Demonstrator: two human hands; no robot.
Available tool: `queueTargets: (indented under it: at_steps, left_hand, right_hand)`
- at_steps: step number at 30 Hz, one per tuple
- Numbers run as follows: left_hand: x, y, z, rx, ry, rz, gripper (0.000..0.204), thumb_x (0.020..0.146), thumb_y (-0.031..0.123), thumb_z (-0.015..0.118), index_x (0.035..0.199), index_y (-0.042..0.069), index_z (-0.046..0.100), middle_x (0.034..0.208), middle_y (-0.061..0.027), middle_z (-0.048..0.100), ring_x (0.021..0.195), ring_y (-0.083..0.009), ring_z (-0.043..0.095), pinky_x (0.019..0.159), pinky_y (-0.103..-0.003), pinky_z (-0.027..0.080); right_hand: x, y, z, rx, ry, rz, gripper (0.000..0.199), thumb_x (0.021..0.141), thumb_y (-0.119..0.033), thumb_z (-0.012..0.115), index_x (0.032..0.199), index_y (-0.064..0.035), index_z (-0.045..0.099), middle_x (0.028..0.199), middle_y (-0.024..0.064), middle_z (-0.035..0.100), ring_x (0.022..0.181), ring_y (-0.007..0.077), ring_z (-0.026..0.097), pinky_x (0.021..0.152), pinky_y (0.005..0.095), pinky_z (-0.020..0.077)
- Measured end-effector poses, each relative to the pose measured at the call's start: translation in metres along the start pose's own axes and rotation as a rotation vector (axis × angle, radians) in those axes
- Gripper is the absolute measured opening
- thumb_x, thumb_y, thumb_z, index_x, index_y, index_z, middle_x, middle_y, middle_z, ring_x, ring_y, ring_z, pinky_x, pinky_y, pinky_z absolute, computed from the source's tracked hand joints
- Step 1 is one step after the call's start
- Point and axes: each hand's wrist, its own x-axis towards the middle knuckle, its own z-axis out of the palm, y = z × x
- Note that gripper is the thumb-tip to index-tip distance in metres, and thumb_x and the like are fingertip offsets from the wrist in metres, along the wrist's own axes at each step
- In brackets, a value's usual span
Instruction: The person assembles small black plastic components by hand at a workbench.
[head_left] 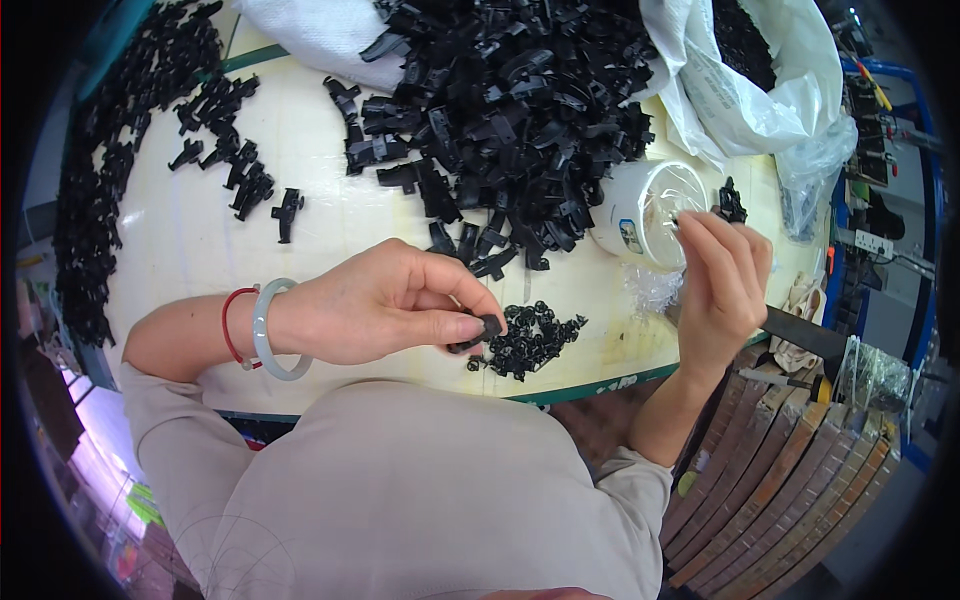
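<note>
black plastic, small and glossy, sits pinched between the thumb and curled fingers of the left hand (400, 305): a little clip piece (487, 327) held just above the counter (330, 215), right beside a loose heap of small ring-shaped black parts (530, 340). the left hand is closed tight on that piece, knuckles up. on its wrist sit a pale green smooth bangle (268, 330) and a thin red cord bracelet (230, 325).

the right hand (722, 285) is raised, fingers bent together, with its fingertips pinching a dark knobbly part (731, 203) at the mouth of a round white tub (645, 212) that lies tilted on its side; the tub's opening shows clear crinkled film. the two hands are well apart, the ring-shaped heap lying between them.

beyond the hands, a big mound of angular black plastic clips (510, 110) spreads across the pale cream counter, spilling from a white woven sack (320, 35). a few stray clips (235, 165) lie scattered to the left, and a long row of them (90, 200) lines the counter's far left rim. a white plastic bag (770, 85) holding more dark parts stands behind the tub. a crumpled scrap of clear film (650, 290) rests near the green counter edge. brown ribbed slats (790, 480) run at the lower right, with a small screwdriver (785, 380) lying on them.
</note>
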Motion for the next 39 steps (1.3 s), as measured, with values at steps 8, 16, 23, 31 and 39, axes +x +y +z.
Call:
queueTargets:
  at_steps: [8,16,23,31,39]
  left_hand:
    - [0.005,0.001,0.003,-0.17,0.071,-0.012,0.023,0.091,0.008,0.054,0.111,-0.002,0.056,0.098,-0.009,0.064,0.089,-0.0138,0.062,0.078,-0.026,0.051]
    - [0.007,-0.007,0.002,-0.186,0.093,0.051,0.026,0.091,0.006,0.053,0.115,-0.003,0.054,0.102,-0.0108,0.063,0.094,-0.0161,0.062,0.082,-0.028,0.052]
    - [0.007,-0.005,0.002,-0.152,0.13,0.086,0.025,0.09,0.006,0.054,0.114,-0.003,0.055,0.103,-0.0118,0.063,0.093,-0.0163,0.063,0.082,-0.028,0.052]
    - [0.007,-0.01,0.004,-0.126,0.178,0.15,0.023,0.088,0.004,0.058,0.11,-0.003,0.058,0.099,-0.0115,0.065,0.088,-0.0153,0.064,0.078,-0.027,0.054]
    - [0.005,-0.009,0.006,-0.062,0.21,0.16,0.02,0.086,0.002,0.06,0.105,-0.004,0.061,0.094,-0.0118,0.066,0.081,-0.0146,0.065,0.072,-0.025,0.055]
  right_hand:
    - [-0.033,-0.058,0.009,0.981,0.138,0.585,0.021,0.067,0.015,0.067,0.084,0.0047,0.065,0.086,0.0161,0.065,0.08,0.0201,0.063,0.071,0.0253,0.0496]
    - [-0.035,-0.093,0.034,1.038,0.079,0.46,0.018,0.073,0.013,0.065,0.09,0.0056,0.064,0.09,0.0168,0.064,0.08,0.0197,0.064,0.07,0.0255,0.0521]
    - [-0.033,-0.095,0.038,0.929,0.102,0.383,0.019,0.075,0.011,0.065,0.093,0.0045,0.064,0.091,0.0165,0.064,0.078,0.0193,0.064,0.066,0.0244,0.0525]
    - [-0.032,-0.094,0.039,0.85,0.089,0.287,0.022,0.073,0.011,0.066,0.094,0.0043,0.064,0.091,0.0165,0.064,0.077,0.0203,0.064,0.064,0.0253,0.0532]
    - [-0.034,-0.093,0.042,0.893,0.063,0.291,0.025,0.07,0.012,0.067,0.093,0.0025,0.065,0.094,0.0145,0.06,0.074,0.0189,0.062,0.063,0.0241,0.053]
